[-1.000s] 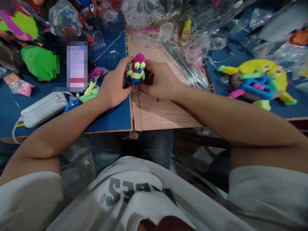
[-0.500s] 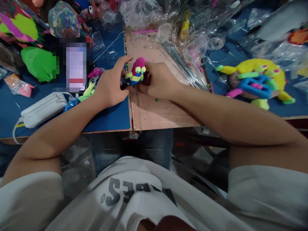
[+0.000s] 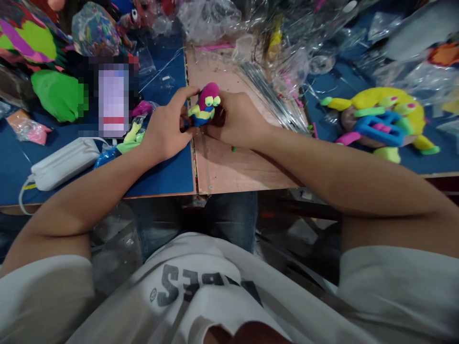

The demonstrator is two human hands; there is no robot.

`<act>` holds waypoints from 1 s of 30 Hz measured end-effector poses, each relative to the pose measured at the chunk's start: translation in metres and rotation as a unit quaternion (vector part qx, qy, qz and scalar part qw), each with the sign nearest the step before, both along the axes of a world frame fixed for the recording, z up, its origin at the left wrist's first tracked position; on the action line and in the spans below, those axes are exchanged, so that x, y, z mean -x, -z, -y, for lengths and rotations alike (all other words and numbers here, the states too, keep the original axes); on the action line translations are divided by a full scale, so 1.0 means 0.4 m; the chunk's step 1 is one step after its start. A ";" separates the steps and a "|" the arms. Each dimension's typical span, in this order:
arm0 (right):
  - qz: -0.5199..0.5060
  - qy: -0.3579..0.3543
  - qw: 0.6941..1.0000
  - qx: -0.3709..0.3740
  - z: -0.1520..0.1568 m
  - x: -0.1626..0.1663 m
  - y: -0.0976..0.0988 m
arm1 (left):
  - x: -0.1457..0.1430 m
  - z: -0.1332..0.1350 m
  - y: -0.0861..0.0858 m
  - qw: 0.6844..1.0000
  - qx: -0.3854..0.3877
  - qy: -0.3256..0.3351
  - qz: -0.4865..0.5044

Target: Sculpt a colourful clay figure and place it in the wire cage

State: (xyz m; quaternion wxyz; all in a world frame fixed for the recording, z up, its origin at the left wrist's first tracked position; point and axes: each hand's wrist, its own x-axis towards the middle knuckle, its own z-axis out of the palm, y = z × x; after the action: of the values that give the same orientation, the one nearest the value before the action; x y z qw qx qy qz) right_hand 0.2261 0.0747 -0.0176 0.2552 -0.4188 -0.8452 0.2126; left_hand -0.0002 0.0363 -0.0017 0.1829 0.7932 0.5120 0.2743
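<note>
A small clay figure (image 3: 207, 105) with a magenta head, yellow-green bulging eyes, a yellow band and a blue lower body is held upright over the board. My right hand (image 3: 238, 117) grips it from the right, its fingertips partly hidden behind the figure. From the left, my left hand (image 3: 170, 119) curls round it, with the index finger by the head and the thumb at the base. The left hand's other fingers are mostly hidden.
Thin metal wires (image 3: 272, 93) lie on the wooden board (image 3: 244, 167) beyond my right hand. A yellow clay character (image 3: 412, 119) lies at right. A white pouch (image 3: 64, 162), a phone (image 3: 114, 98) and a green clay lump (image 3: 59, 93) are at left. Clear plastic bags (image 3: 215, 19) pile up behind.
The figure has turned and tilted slightly to the right. My left index finger has come down closer to its head, and the left hand has shifted a little to the right.
</note>
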 end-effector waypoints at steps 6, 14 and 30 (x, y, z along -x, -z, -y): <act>0.023 0.007 1.000 0.014 0.008 0.002 -0.013 | -0.002 -0.008 0.000 1.000 0.017 0.004 -0.022; -0.011 -0.004 1.000 0.022 0.005 0.002 -0.008 | -0.001 -0.014 0.012 1.000 0.010 0.005 -0.024; -0.032 -0.017 0.998 0.042 0.012 0.003 -0.015 | 0.004 -0.019 0.020 0.998 0.051 0.035 0.008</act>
State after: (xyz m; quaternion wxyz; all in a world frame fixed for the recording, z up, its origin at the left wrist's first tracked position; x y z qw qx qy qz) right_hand 0.2249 0.0698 -0.0114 0.2609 -0.4078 -0.8337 0.2657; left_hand -0.0018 0.0439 -0.0098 0.2369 0.7979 0.4958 0.2478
